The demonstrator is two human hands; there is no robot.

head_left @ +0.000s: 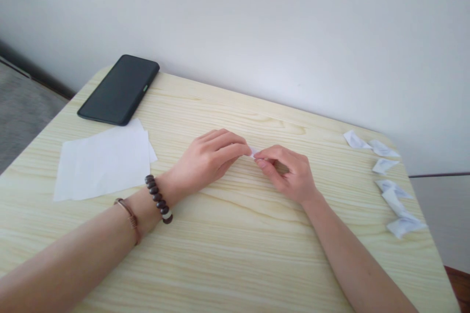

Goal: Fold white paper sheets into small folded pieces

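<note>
Where everything lies, table point(220, 264): flat, with pale wood lines.
White sheets point(105, 164): on the left, flat, nearer than the black phone point(119, 89).
Left hand point(209, 159): fingers bent and close together, tips at the left end of the small paper point(253, 150); the thumb is hidden, so I can't tell if it pinches.
Right hand point(288, 171): thumb and pointer finger pinch the right end.
Folded papers point(394, 201): in a bent row along the right edge.
Small paper: in the middle, between both hands; probably very light, bendy, and easy to rip. Best held softly by its ends.
</note>
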